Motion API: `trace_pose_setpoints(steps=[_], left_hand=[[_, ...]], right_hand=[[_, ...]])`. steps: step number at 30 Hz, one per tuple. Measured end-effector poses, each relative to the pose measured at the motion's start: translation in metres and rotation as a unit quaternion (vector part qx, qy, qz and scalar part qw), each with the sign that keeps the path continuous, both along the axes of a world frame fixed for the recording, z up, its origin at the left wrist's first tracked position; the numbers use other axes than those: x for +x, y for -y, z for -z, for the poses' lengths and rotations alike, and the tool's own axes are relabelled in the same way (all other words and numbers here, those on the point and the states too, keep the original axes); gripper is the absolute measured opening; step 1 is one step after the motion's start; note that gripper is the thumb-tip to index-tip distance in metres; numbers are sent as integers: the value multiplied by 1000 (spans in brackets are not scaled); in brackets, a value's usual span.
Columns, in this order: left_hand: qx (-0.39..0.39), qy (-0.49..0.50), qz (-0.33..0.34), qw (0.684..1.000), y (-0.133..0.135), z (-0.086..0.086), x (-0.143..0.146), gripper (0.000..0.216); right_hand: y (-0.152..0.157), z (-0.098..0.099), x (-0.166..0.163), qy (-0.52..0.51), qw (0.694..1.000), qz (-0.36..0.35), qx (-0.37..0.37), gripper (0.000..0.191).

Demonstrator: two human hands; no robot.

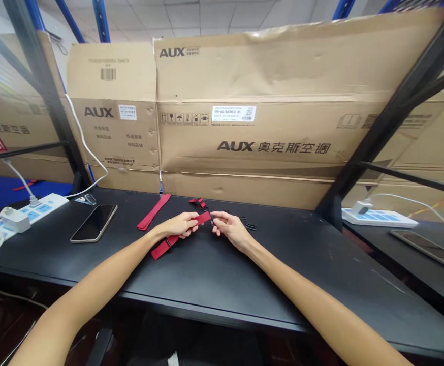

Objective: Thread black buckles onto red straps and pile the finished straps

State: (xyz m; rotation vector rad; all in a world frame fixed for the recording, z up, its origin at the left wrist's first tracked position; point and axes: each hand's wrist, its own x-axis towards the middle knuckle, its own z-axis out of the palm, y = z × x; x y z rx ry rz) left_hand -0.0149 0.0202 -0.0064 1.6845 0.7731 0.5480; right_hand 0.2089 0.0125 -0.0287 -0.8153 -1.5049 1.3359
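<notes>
My left hand [183, 225] is closed around a red webbing strap [202, 218], whose end points to the right. Below that hand, the strap's other part hangs toward the table with a black slider [169, 242] on it. My right hand [230, 227] pinches a small black buckle [212, 220] at the strap's end; the fingers partly hide it, so I cannot tell whether the strap passes through. Just behind the hands lies a small red strap piece with black hardware [199, 204]. Several black rings or buckles [250, 225] rest beside my right hand.
Another red strap [154, 212] lies flat on the black table [222, 284], left of the hands. A phone [94, 223] and a white power strip [46, 207] with cables are farther left. Cardboard panels [245, 127] stand along the back, between dark metal posts.
</notes>
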Motion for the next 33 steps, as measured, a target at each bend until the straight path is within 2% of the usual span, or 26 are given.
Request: trace_pose_setpoints(steps=[3,7,16,26,33], left_hand=[[-29,-9,11,999,5,-5,1,20],[-29,-35,2,999,9,-9,4,17],[6,-73,14,997,6,-4,3,15],[-2,-68,13,998,7,-4,3,14],[-10,-77,7,997,8,-6,3,16]], right_hand=[[4,-4,-1,-26,999,-19,-23,46],[8,-10,-3,-54,998,-30,-29,43],[13,-11,-5,-18,994,-90,-51,38],[13,-10,-5,18,993,-105,-42,40],[12,-9,-5,15,997,-76,-25,39]])
